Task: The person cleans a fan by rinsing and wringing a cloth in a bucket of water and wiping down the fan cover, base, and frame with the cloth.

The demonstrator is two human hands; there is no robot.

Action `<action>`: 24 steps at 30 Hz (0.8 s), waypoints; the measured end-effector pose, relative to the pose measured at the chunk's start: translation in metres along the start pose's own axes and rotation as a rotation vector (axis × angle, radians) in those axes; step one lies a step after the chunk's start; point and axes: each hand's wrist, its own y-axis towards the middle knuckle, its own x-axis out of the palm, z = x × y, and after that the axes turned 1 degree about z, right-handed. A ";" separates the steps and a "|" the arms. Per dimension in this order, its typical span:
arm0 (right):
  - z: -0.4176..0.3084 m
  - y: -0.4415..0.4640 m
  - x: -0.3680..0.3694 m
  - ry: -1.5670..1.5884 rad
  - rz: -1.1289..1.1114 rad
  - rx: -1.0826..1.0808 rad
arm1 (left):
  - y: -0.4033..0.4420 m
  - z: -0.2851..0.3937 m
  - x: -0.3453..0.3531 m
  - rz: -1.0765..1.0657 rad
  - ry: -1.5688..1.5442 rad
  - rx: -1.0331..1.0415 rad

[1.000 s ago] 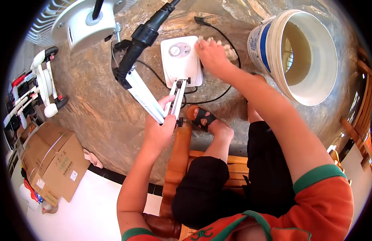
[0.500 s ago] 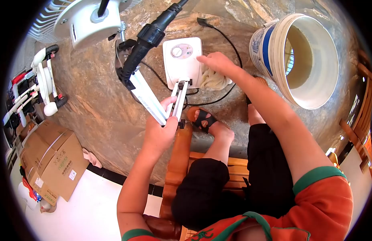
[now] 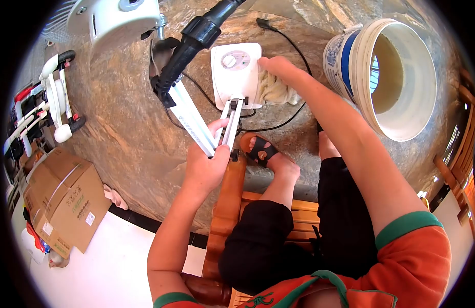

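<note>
A white box with a round dial is joined to a folding white metal arm. My left hand is closed around the arm near its lower bend, thumb and fingers on the bars. My right hand is at the box's upper right edge, closed on a cream cloth that hangs below it. Most of those fingers are hidden behind the hand. A thick black tube with a ring joint meets the arm's upper end.
A bucket of cloudy water stands at right. A black cable with a plug curves over the stone floor. A white fan is at upper left, a cardboard box at lower left. My sandalled foot is below the arm.
My right hand and the cloth have moved a little up along the right edge of the white box. My left hand keeps its hold on the arm. The view has shifted slightly.
</note>
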 end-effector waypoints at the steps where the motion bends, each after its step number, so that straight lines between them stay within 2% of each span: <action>1: -0.001 -0.001 0.000 0.002 -0.014 0.007 | 0.000 -0.001 0.000 0.005 0.016 0.024; 9: -0.005 -0.010 -0.003 0.140 -0.086 0.074 | 0.000 0.005 0.000 -0.017 -0.012 -0.024; 15: -0.007 -0.012 -0.003 0.196 -0.100 -0.046 | -0.001 0.008 0.000 -0.023 0.005 -0.034; 21: -0.002 -0.017 -0.004 -0.084 -0.166 -0.023 | 0.000 0.008 0.001 -0.018 -0.021 -0.042; 24: 0.007 -0.035 -0.011 0.372 -0.239 0.072 | -0.001 0.003 -0.001 -0.010 -0.016 -0.032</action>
